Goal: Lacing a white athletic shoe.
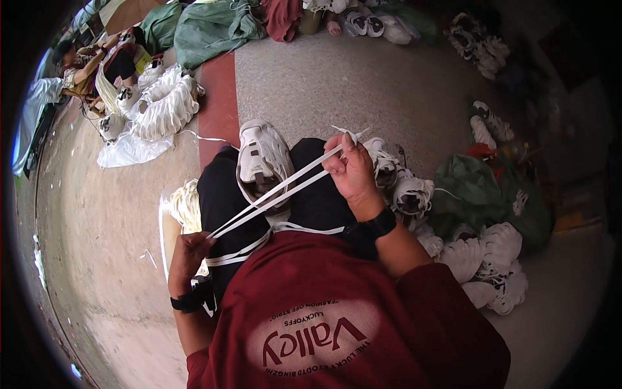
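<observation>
Flat white fabric shoelace, held doubled and taut above a shoe.
The flat white fabric shoelace (304,173) ran in two strands between the left hand (190,253) and the right hand (352,168), crossing above a white-and-grey mesh shoe (262,150) set between black trouser legs (217,188). The right thumb and fingers were clamped together on the lace; the left fingers appeared closed on it, though shadow obscured the exact grip. Sound handling called for untwisted strands, even tension, and the shoe braced between the legs. Farther right, a slack dark-green fabric sack (466,188) lay near bunched white shoes (502,259). At upper left, translucent plastic sheeting (129,154) lay under a ring of stacked white footwear (165,107); beyond it, a bulging green fabric sack (217,32) hid its contents.
</observation>
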The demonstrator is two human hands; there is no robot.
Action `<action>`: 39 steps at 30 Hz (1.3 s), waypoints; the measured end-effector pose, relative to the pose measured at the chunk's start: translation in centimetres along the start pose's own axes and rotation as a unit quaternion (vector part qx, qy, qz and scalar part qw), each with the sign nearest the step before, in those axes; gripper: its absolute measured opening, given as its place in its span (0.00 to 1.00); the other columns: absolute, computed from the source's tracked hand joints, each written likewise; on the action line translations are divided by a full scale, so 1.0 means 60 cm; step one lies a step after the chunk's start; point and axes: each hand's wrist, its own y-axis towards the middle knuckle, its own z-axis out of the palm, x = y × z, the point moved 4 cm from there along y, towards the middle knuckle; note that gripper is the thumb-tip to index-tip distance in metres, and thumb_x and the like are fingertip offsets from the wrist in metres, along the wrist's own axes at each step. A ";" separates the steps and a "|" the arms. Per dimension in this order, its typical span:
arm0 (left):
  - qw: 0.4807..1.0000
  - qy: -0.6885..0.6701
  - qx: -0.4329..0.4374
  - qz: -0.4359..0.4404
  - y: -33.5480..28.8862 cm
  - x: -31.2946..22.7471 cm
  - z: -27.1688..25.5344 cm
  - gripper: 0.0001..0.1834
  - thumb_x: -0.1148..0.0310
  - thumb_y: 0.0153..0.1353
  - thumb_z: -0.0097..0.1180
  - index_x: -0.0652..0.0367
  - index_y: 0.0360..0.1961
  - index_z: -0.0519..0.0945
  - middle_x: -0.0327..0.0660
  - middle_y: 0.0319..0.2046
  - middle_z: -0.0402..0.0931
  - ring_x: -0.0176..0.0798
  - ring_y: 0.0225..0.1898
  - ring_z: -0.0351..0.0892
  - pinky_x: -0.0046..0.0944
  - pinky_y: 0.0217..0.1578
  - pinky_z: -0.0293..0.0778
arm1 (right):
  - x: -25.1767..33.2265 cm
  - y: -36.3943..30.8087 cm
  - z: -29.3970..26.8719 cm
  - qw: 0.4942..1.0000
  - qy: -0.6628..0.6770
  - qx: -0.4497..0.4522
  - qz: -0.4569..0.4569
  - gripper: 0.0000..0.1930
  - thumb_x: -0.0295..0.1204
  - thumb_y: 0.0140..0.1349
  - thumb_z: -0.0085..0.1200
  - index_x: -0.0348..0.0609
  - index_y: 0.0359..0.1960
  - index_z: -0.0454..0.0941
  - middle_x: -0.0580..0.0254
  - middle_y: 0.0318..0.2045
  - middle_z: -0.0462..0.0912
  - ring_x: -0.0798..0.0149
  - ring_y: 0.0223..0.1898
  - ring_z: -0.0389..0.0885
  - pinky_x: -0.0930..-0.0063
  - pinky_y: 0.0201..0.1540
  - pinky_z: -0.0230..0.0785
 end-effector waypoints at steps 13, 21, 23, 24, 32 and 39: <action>0.999 0.002 -0.031 0.016 -0.006 0.032 -0.019 0.10 0.68 0.57 0.58 0.67 0.29 0.79 0.32 0.19 0.72 0.25 0.24 0.65 0.29 0.26 0.63 | -0.020 -0.040 -0.040 0.996 -0.024 -0.046 0.067 0.16 0.38 0.64 0.46 0.35 0.30 0.74 0.64 0.21 0.71 0.72 0.19 0.65 0.76 0.26 0.60; 0.997 -0.052 0.034 -0.039 -0.021 0.047 -0.016 0.18 0.58 0.52 0.63 0.65 0.22 0.79 0.34 0.16 0.72 0.27 0.21 0.67 0.28 0.26 0.63 | -0.026 -0.161 -0.117 0.964 -0.079 -0.159 0.196 0.08 0.29 0.62 0.46 0.39 0.27 0.70 0.65 0.20 0.70 0.75 0.14 0.59 0.78 0.19 0.54; 0.998 -0.044 0.033 -0.032 -0.019 0.044 -0.011 0.18 0.57 0.52 0.63 0.65 0.21 0.78 0.34 0.16 0.72 0.27 0.21 0.67 0.29 0.26 0.63 | -0.022 -0.171 -0.131 0.954 -0.103 -0.201 0.196 0.08 0.29 0.62 0.46 0.39 0.27 0.70 0.66 0.20 0.69 0.75 0.14 0.59 0.78 0.19 0.55; 0.998 -0.049 0.035 -0.035 -0.018 0.042 -0.009 0.19 0.57 0.52 0.63 0.65 0.22 0.78 0.34 0.16 0.72 0.28 0.22 0.67 0.29 0.26 0.63 | -0.022 -0.172 -0.132 0.957 -0.099 -0.191 0.193 0.08 0.29 0.62 0.46 0.39 0.27 0.70 0.66 0.20 0.69 0.75 0.14 0.59 0.78 0.19 0.55; 0.999 -0.016 0.023 -0.036 -0.024 0.042 -0.009 0.20 0.55 0.51 0.63 0.64 0.22 0.78 0.34 0.16 0.72 0.28 0.22 0.66 0.29 0.27 0.62 | -0.029 -0.172 -0.130 0.958 -0.099 -0.188 0.194 0.09 0.30 0.62 0.47 0.38 0.27 0.71 0.68 0.17 0.67 0.75 0.14 0.60 0.80 0.19 0.55; 0.999 -0.018 0.013 -0.042 -0.021 0.050 -0.007 0.20 0.55 0.52 0.62 0.62 0.19 0.77 0.32 0.15 0.71 0.26 0.20 0.65 0.28 0.25 0.60 | -0.004 -0.152 -0.111 0.987 -0.100 -0.095 0.081 0.12 0.34 0.64 0.47 0.38 0.28 0.73 0.72 0.16 0.65 0.77 0.17 0.59 0.82 0.21 0.53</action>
